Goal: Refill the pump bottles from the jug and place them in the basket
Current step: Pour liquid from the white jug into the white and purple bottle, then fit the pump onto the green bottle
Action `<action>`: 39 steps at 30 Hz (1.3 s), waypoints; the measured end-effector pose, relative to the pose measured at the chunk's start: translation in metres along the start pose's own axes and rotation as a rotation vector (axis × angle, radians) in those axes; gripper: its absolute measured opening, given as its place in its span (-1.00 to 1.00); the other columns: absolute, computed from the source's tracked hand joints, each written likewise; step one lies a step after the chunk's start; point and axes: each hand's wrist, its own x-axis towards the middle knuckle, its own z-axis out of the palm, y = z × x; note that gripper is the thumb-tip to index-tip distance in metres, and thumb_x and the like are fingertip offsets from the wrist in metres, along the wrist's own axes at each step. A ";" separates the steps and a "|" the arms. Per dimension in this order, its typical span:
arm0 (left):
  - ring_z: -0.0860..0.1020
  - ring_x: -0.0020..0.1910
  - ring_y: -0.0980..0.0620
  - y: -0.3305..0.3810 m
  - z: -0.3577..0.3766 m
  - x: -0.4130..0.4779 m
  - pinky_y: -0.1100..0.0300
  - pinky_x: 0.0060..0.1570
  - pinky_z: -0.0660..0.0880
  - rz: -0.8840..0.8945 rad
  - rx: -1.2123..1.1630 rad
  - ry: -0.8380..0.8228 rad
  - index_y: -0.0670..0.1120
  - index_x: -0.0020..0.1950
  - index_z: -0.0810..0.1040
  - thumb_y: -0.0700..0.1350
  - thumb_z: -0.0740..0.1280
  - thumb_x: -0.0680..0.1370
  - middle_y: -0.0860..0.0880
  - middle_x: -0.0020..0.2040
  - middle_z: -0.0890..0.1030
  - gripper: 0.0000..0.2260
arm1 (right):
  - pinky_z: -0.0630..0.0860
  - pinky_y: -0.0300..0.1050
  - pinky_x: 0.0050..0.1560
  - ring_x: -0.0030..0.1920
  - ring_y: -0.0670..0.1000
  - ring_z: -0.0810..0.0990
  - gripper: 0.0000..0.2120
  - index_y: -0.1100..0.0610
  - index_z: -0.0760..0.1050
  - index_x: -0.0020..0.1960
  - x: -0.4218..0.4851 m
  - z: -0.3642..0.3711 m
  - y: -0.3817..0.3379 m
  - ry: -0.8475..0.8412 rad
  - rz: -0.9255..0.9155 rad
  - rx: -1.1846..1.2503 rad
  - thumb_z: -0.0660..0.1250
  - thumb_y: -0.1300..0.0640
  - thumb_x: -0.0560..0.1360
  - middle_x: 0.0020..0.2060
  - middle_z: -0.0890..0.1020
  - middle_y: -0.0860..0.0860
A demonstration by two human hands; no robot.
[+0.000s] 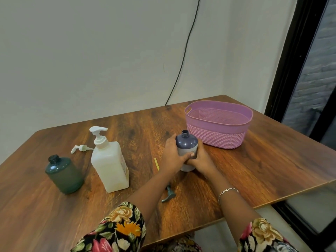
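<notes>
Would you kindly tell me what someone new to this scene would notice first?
The left hand and right hand together grip an uncapped purple bottle standing near the middle of the wooden table. Just behind it to the right sits a pink basket. To the left stand a white pump jug and an open dark green bottle.
</notes>
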 end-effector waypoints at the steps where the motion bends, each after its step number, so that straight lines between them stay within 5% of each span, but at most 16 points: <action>1: 0.28 0.34 0.02 0.000 0.000 0.000 0.24 0.31 0.19 0.008 0.020 -0.003 -0.18 0.45 0.17 -0.04 0.48 0.37 -0.07 0.37 0.32 -0.24 | 0.41 -0.38 -0.06 0.07 -0.14 0.46 -0.25 0.03 0.21 0.37 -0.001 -0.001 -0.002 0.003 -0.003 -0.028 0.48 0.31 0.29 0.07 0.45 -0.15; 6: 0.16 0.42 0.01 -0.001 -0.005 -0.004 0.25 0.34 0.12 0.045 0.066 -0.003 -0.18 0.47 0.09 0.02 0.41 0.43 -0.09 0.44 0.18 -0.25 | 0.42 -0.13 0.16 0.21 -0.01 0.46 -0.32 0.08 0.27 0.34 -0.006 -0.007 -0.019 0.062 -0.068 -0.245 0.49 0.11 0.30 0.20 0.48 -0.02; 11: -0.06 0.49 -0.04 -0.001 -0.018 -0.002 0.05 0.43 -0.07 0.038 0.163 0.003 -0.19 0.49 0.01 0.18 0.21 0.51 -0.12 0.51 0.04 -0.27 | 0.17 0.04 0.44 0.48 0.08 0.10 -0.12 0.13 -0.06 0.52 -0.007 -0.015 -0.038 0.096 -0.125 -0.567 0.37 -0.10 0.42 0.49 0.12 0.07; 21: -0.11 0.49 0.02 -0.019 -0.051 -0.008 0.06 0.42 -0.16 0.026 0.152 0.085 -0.15 0.50 0.00 0.24 0.07 0.54 -0.08 0.52 -0.01 -0.31 | 0.02 -0.05 0.45 0.51 0.07 -0.02 -0.19 0.14 -0.12 0.52 -0.004 0.015 -0.075 0.098 -0.277 -0.759 0.27 -0.12 0.49 0.52 0.00 0.07; 31: -0.03 0.49 0.05 -0.048 -0.062 -0.034 0.13 0.41 -0.05 -0.089 -0.062 0.090 -0.11 0.50 0.06 0.18 0.03 0.57 -0.04 0.51 0.07 -0.41 | 0.24 -0.16 0.34 0.42 0.06 0.27 -0.44 0.17 0.18 0.46 -0.011 0.061 -0.077 0.040 -0.380 -0.648 0.27 0.09 0.53 0.43 0.28 0.08; 39: 0.04 0.48 0.06 -0.065 -0.057 -0.043 0.17 0.39 0.00 -0.159 -0.140 0.068 -0.08 0.49 0.10 0.18 -0.01 0.57 -0.03 0.50 0.12 -0.44 | 0.46 -0.14 0.14 0.09 0.05 0.56 -0.69 0.24 0.56 0.14 -0.012 0.061 -0.053 -0.171 -0.458 -0.630 0.23 0.40 0.45 0.08 0.60 0.09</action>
